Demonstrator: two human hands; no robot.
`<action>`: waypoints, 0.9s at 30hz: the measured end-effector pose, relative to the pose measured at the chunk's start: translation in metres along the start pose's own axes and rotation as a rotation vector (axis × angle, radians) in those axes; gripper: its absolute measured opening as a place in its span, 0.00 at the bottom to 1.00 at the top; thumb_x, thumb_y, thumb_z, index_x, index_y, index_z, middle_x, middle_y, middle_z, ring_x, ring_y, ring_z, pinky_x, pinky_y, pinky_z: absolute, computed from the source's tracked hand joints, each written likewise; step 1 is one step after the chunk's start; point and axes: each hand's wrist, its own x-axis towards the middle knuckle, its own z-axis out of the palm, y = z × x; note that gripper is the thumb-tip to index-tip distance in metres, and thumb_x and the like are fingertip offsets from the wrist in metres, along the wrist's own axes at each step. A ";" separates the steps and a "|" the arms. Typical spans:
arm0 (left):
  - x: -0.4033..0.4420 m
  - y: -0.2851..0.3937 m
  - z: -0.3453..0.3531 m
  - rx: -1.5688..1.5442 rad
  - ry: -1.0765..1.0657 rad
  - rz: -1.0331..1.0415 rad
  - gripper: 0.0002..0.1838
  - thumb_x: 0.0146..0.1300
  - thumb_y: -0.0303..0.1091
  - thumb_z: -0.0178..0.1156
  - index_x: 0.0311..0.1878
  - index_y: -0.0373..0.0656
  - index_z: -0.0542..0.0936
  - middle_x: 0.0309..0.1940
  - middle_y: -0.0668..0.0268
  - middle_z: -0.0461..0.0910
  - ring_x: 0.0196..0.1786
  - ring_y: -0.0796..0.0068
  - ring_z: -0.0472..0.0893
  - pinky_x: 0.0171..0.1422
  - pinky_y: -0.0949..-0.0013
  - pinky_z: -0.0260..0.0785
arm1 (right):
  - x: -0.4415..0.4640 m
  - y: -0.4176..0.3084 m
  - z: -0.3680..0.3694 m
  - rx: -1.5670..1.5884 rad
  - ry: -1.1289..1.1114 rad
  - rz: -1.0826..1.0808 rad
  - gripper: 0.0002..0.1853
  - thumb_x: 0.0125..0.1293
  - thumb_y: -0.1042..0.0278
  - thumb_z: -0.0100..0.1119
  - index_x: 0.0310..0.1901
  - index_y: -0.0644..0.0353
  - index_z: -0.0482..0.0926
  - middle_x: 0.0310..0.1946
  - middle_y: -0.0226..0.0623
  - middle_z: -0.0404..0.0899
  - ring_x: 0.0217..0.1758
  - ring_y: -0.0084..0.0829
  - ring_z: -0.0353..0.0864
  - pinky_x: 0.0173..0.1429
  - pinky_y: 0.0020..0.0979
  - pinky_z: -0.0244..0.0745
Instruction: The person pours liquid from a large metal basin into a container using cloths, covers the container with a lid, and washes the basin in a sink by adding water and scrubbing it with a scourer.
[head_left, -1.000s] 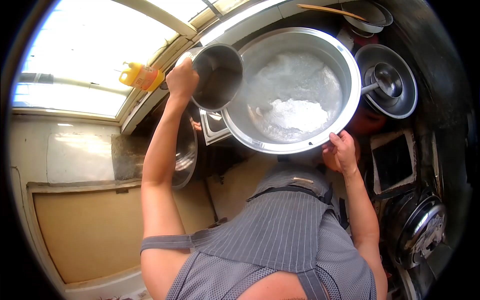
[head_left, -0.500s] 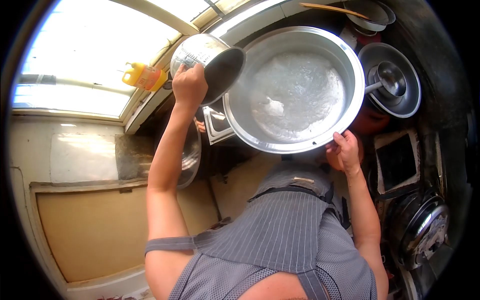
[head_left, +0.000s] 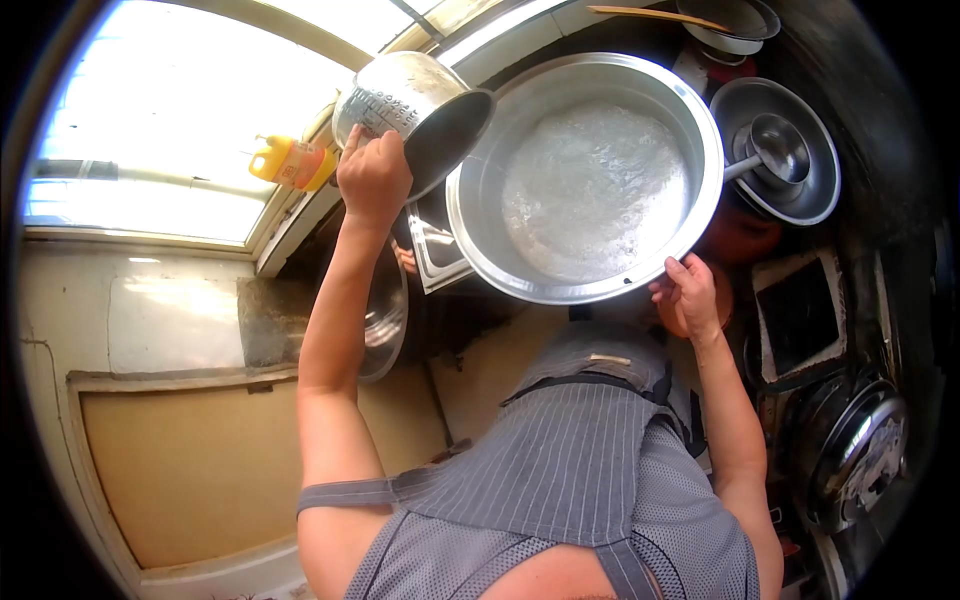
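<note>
My left hand [head_left: 375, 178] is closed on the rim of a silver rice cooker inner pot [head_left: 395, 95], which has printed markings on its outside. The pot is tipped on its side, its dark mouth facing the large metal basin [head_left: 700, 215] and overlapping the basin's left edge. What is inside the pot is hidden. Shallow clear liquid with ripples and small bubbles seems to cover the basin's floor. At the basin's near right rim, my right hand [head_left: 692, 298] grips the edge between thumb and fingers.
A yellow bottle [head_left: 290, 163] stands by the window. To the right are stacked metal bowls [head_left: 825, 165] with a ladle [head_left: 780, 150] in them. A wooden stick [head_left: 660, 15] lies across a bowl at the back. Lower right stands a dark round pot [head_left: 865, 450].
The pot in my left hand has tipped slightly. The liquid's surface in the basin looks more rippled, and a bright patch there is gone. My right hand stays at the rim.
</note>
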 end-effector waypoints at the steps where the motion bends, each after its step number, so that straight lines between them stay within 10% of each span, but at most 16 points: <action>1: 0.000 -0.001 0.001 -0.004 -0.008 -0.027 0.09 0.54 0.23 0.55 0.23 0.47 0.68 0.13 0.62 0.69 0.18 0.59 0.74 0.56 0.56 0.78 | -0.001 0.000 0.000 -0.026 0.006 0.009 0.13 0.72 0.62 0.56 0.47 0.66 0.76 0.34 0.38 0.82 0.30 0.26 0.82 0.31 0.24 0.79; 5: -0.013 -0.026 -0.001 -0.012 -0.096 -0.205 0.05 0.52 0.26 0.55 0.24 0.43 0.70 0.17 0.56 0.76 0.23 0.49 0.78 0.51 0.52 0.78 | -0.015 -0.007 -0.001 -0.148 -0.013 0.141 0.18 0.73 0.55 0.55 0.48 0.66 0.75 0.34 0.39 0.83 0.29 0.27 0.83 0.29 0.23 0.78; 10: -0.075 -0.103 -0.003 -0.073 -0.491 -0.954 0.09 0.50 0.33 0.55 0.30 0.36 0.78 0.31 0.47 0.82 0.39 0.42 0.81 0.44 0.49 0.73 | -0.049 -0.056 0.017 -0.622 -0.328 0.371 0.14 0.71 0.60 0.57 0.38 0.66 0.79 0.29 0.37 0.83 0.27 0.24 0.82 0.30 0.24 0.77; 18: -0.155 -0.127 0.038 -0.076 -0.968 -1.054 0.13 0.56 0.33 0.52 0.41 0.40 0.81 0.47 0.47 0.83 0.54 0.46 0.81 0.56 0.49 0.72 | -0.017 -0.126 0.144 -0.752 -0.539 0.090 0.08 0.69 0.69 0.57 0.40 0.67 0.79 0.28 0.33 0.81 0.28 0.21 0.81 0.33 0.23 0.77; 27: -0.166 -0.135 0.142 -0.573 -1.254 -1.214 0.12 0.55 0.29 0.52 0.35 0.33 0.82 0.29 0.51 0.84 0.28 0.57 0.86 0.32 0.58 0.79 | 0.179 -0.032 0.342 -1.081 -0.469 -0.339 0.11 0.69 0.65 0.57 0.42 0.67 0.80 0.31 0.44 0.82 0.32 0.36 0.83 0.40 0.33 0.78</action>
